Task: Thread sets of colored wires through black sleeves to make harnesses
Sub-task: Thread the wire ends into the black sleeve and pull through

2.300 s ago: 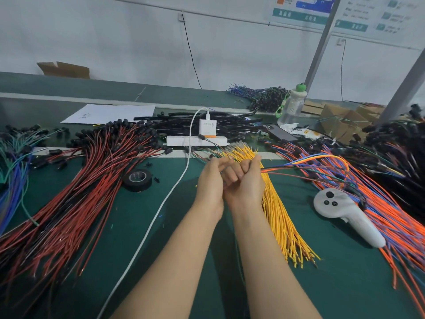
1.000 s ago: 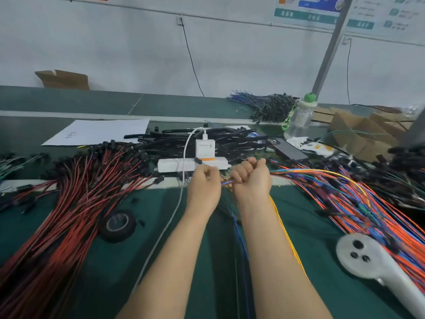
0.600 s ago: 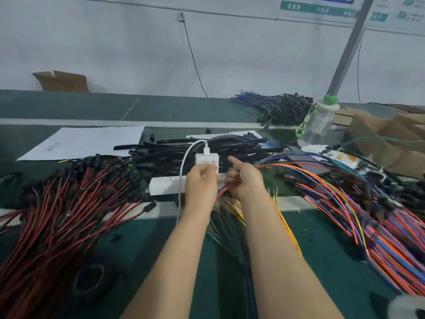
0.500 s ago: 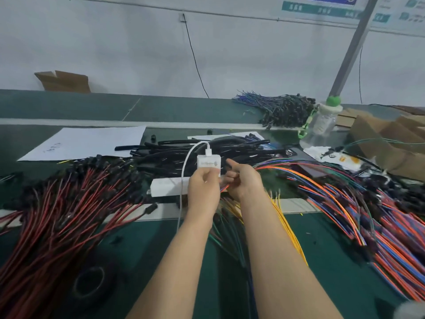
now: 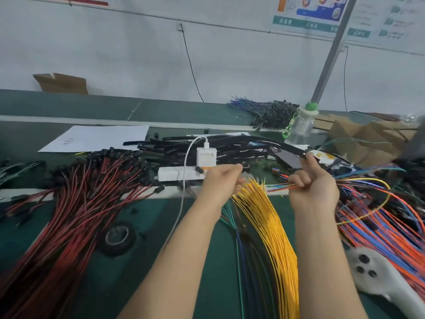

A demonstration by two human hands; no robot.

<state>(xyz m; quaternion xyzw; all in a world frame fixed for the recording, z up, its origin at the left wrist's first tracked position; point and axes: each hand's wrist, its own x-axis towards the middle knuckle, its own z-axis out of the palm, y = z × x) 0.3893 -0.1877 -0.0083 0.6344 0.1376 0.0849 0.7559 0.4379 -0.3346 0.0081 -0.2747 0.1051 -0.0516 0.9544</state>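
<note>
head: right hand [image 5: 314, 189] grips wires [image 5: 279, 186].

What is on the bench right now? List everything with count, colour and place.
red and black wire pile: one, far left
yellow wires: one bundle, centre
black sleeves: one heap, centre back
mixed wires: one pile, orange and blue, right
tape roll: one, black, left of centre
power strip: one, white, charger plugged in
paper: one, white, back left
bottle: one, clear, green cap
controller: one, white, lower right
left hand: over the yellow wires
right hand: holds a black sleeve and coloured wires
</note>
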